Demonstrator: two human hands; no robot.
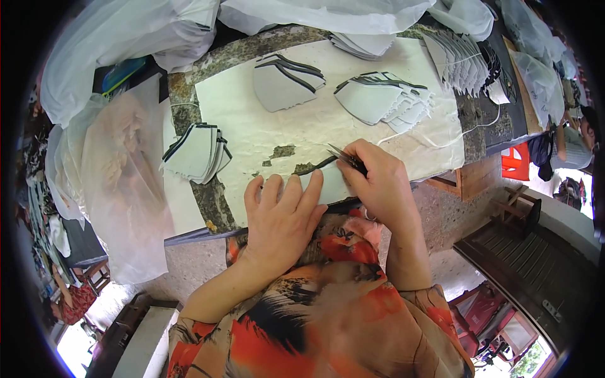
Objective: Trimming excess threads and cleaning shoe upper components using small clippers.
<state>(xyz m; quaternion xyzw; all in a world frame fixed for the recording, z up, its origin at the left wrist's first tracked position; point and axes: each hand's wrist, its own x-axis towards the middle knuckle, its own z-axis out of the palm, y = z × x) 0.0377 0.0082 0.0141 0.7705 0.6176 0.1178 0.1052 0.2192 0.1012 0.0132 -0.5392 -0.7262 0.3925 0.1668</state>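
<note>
Fingers spread, my left hand lies flat on a light grey cut piece with a black edge strip, near the table's front edge. Just right of it, my right hand is closed around small scissors with dark, pointed metal blades. Their tips point left over the piece's black edge. Part of the piece is hidden under my fingers. Beyond my hands lie a fanned stack of black-edged pieces and another small group. A further stack sits to the left.
A worn white sheet covers the tabletop. Clear plastic bags hang over the left side and line the back. Tied grey pieces lie at the back right, with a white cord nearby. A dark wooden bench stands right.
</note>
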